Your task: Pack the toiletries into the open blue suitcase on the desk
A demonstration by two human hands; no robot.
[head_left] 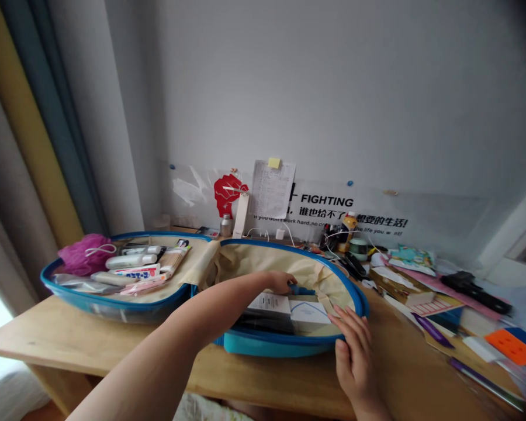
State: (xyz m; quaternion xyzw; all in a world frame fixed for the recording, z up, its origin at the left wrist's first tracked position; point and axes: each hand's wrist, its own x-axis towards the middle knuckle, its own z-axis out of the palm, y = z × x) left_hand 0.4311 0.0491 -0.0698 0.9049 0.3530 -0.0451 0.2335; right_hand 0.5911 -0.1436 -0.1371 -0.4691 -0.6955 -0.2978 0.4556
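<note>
A blue-rimmed suitcase (pixel 280 348) lies open on the wooden table, its cream lining showing. My left hand (pixel 281 282) reaches into the right half, fingers curled onto one end of a small dark-blue object (pixel 303 290) whose kind I cannot make out. Below it lie a white printed booklet or box (pixel 269 303), a white box with blue lines (pixel 309 312) and something flat and black (pixel 265 321). Over the right front rim, my right hand (pixel 355 345) is open, fingers stretched beside a cream strap (pixel 325 303); it holds nothing.
In the left half lie a purple bath puff (pixel 85 254), white tubes (pixel 131 261), a toothpaste box (pixel 138 272) and cotton swabs (pixel 173 258). Papers, a purple pen-like item (pixel 432 329) and an orange-and-blue piece (pixel 515 345) clutter the table's right. Bottles (pixel 347 231) stand by the wall.
</note>
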